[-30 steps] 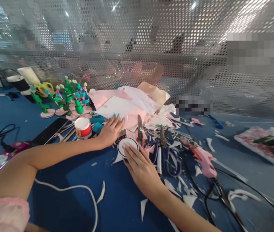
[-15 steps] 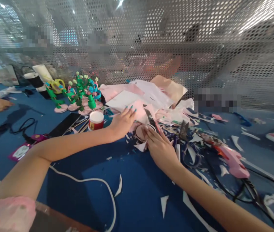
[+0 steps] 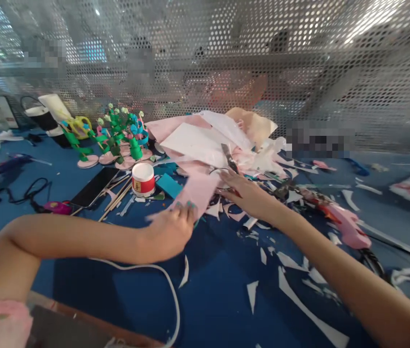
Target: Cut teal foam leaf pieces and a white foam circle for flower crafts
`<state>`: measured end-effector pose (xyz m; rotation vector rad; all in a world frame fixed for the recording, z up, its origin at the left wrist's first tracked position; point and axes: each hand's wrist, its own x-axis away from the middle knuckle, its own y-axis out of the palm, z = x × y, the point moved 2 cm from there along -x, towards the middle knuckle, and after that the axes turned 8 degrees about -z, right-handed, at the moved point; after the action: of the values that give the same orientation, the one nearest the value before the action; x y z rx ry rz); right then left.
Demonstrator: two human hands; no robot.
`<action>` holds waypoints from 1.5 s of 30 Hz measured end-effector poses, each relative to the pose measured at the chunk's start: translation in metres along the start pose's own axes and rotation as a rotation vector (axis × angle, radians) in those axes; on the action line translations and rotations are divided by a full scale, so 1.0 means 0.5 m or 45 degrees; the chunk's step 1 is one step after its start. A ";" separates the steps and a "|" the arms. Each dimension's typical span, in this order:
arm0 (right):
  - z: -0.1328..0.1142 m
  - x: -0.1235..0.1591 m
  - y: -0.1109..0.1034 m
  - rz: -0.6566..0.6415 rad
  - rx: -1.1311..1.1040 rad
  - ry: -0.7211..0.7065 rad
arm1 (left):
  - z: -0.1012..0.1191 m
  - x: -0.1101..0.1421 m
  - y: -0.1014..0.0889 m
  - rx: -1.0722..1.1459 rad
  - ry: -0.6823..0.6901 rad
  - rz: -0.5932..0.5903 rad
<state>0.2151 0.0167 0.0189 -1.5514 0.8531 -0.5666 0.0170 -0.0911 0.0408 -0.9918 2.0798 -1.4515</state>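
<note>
My left hand [image 3: 170, 234] is closed on the near end of a pink sheet of paper [image 3: 202, 191], its fingers curled over the edge. The sheet slants from this hand up to the paper pile and looks slightly blurred. My right hand [image 3: 246, 193] lies with fingers stretched out at the pile's near edge, by the sheet's far end. Under its fingertips shows part of a dark, thin round rim [image 3: 218, 170], mostly covered. Just behind that hand rests a utility knife [image 3: 229, 157]. White and pink sheets [image 3: 197, 142] are heaped beyond both hands.
Left of the pile stand a red-and-white tub [image 3: 143, 180] and several green paper plants [image 3: 118, 137] on pink discs. A black phone [image 3: 94, 187] and thin sticks lie nearby. Rightward are a pink glue gun [image 3: 349, 229] and paper scraps [image 3: 309, 311]. A perforated metal screen [image 3: 190, 72] rises behind.
My left hand has drawn back toward me, now gripping the pink sheet. My right hand has shifted slightly up and right. Another person's hand at the far left has left the view.
</note>
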 end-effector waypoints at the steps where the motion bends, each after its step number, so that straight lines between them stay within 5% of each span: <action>1: 0.004 0.005 -0.012 -0.026 -0.036 0.016 | 0.014 0.011 0.011 0.029 0.014 -0.012; 6: 0.014 0.033 -0.089 -0.116 -0.121 0.142 | -0.004 0.003 0.002 0.410 0.186 0.064; 9: 0.015 0.052 -0.143 -0.012 -0.122 0.268 | -0.033 -0.027 0.010 0.464 0.306 0.117; 14: 0.011 0.073 -0.195 -0.073 -0.053 0.545 | -0.021 -0.053 0.061 0.530 0.415 -0.069; 21: -0.002 0.065 -0.183 -0.237 -0.130 0.425 | -0.020 -0.119 0.067 0.582 0.140 -0.111; 27: -0.043 0.070 -0.153 -0.889 -0.438 0.184 | -0.064 -0.189 0.070 0.592 0.030 -0.141; 34: -0.021 0.062 -0.156 -0.668 -0.183 0.223 | -0.118 -0.268 0.086 0.488 -0.041 -0.072; 39: -0.010 0.080 -0.154 -0.851 -0.191 0.180 | -0.088 -0.194 0.073 0.459 0.023 -0.112; 45: -0.038 0.078 -0.141 -0.783 0.082 0.209 | -0.045 -0.091 0.022 0.411 0.117 -0.092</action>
<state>0.2386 -0.0247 0.0867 -1.7215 0.4566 -1.1638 0.0284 -0.0405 0.0359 -0.8922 1.8054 -1.8295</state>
